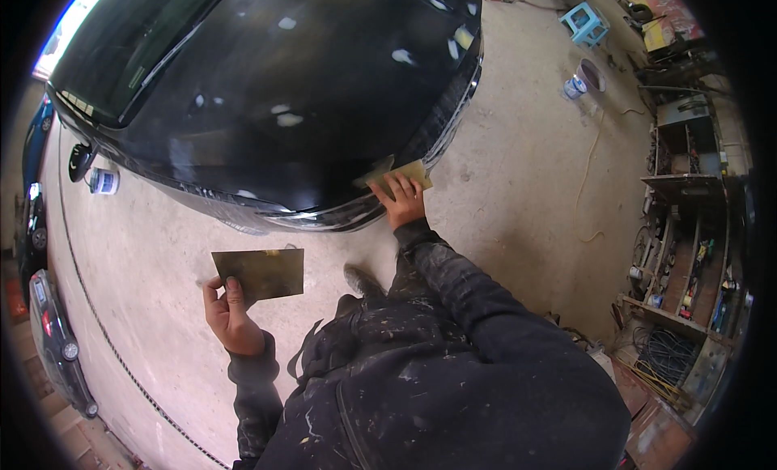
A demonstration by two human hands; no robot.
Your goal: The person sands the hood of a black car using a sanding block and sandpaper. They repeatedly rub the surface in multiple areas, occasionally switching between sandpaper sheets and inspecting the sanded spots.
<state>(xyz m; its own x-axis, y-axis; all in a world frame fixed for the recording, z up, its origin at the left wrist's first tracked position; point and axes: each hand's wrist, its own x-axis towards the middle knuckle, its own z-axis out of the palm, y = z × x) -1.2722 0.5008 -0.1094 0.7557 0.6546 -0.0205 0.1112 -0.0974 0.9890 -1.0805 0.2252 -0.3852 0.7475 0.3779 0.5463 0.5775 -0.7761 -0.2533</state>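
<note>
In front of me stands a black car, its hood [267,146] dotted with pale patches. My left hand [233,318] pinches the lower left corner of a stiff-looking, olive-brown rectangular sheet [271,276] between thumb and fingers, held up over the floor beside the car. With my right hand [402,201] I grip a lighter tan rectangular piece [418,174] at the front corner of the hood, fingers spread across it. Its far edge lies against or just above the black paint; which, I cannot tell. What either piece is made of does not show.
A white bucket [104,182] stands by the car's side mirror [79,161]. Toward the far right are a blue stool [584,25], a dark bucket [592,76] and a can [574,88]. A cord [591,166] crosses the floor near cluttered shelving [688,181]. A grey car [57,344] is at left.
</note>
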